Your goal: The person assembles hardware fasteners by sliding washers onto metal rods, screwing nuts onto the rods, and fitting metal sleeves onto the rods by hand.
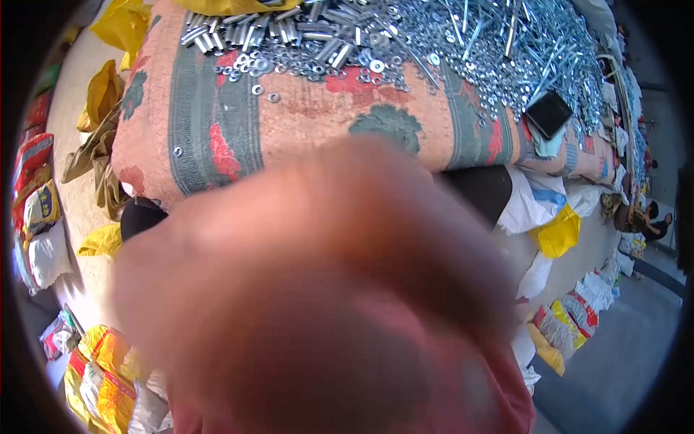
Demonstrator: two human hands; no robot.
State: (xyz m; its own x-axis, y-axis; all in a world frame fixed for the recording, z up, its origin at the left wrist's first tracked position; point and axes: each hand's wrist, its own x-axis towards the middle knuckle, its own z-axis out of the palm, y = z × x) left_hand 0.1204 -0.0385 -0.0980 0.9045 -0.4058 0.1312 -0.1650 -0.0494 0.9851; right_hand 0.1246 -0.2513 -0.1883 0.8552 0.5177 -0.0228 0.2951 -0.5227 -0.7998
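Note:
Large and smeared, my left hand (224,253) and my right hand (426,231) seem to be raised close to the camera, covering the middle of the view. They run together in the blur, and I cannot make out the fingers or anything in them. Behind them is a table draped with a patterned cloth (296,126) in peach, grey-green and red. Along its far side lie heaps of metal washers and nuts (499,87), short metal sleeves (289,30) and long bolts or rods (557,50). The hands appear apart from all of these.
A black phone (549,114) rests on a pale cloth at the table's right. Yellow sacks (105,90) lie on the floor at left, with packed bags (101,376) at lower left. White and yellow sacks (560,231) hang or lie at right. A person (656,228) is far right.

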